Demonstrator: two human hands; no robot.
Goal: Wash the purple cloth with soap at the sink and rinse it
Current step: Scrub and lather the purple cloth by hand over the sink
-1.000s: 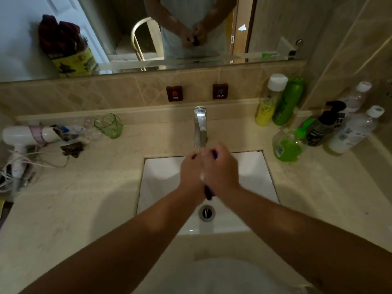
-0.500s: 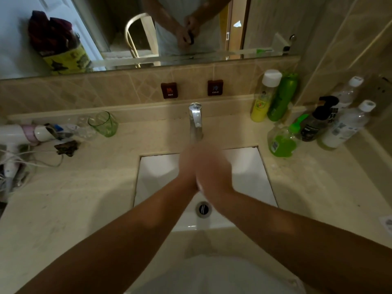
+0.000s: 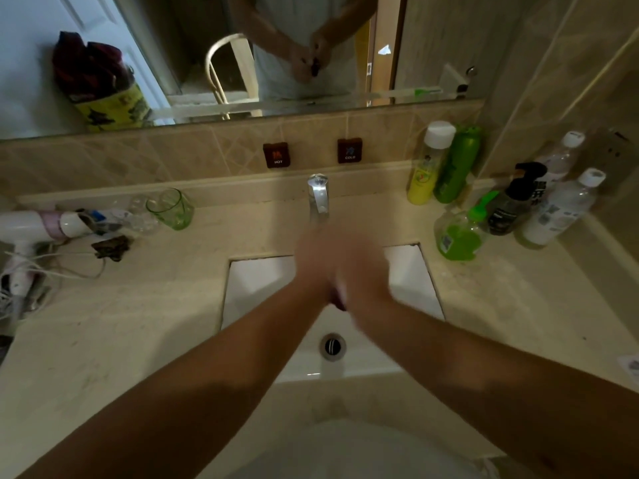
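My left hand (image 3: 313, 262) and my right hand (image 3: 363, 267) are pressed together over the white sink (image 3: 257, 285), just below the chrome faucet (image 3: 318, 198). Both are blurred by motion. Between the palms sits the dark purple cloth (image 3: 337, 300); only a small dark end shows at the wrists, with a bit of white foam beside it. Both hands grip the cloth. The drain (image 3: 333, 345) lies below the hands.
Right of the sink stand a green soap pump bottle (image 3: 456, 236), a black pump bottle (image 3: 511, 209), clear bottles (image 3: 556, 212), and yellow and green bottles (image 3: 442, 167). On the left lie a green glass (image 3: 171, 209), a hair dryer (image 3: 31, 226) and its cord. Hot and cold buttons (image 3: 276, 155) sit on the wall.
The hands have stayed clasped under the faucet and keep rubbing the cloth, now blurred. Less of the cloth shows than a second ago.
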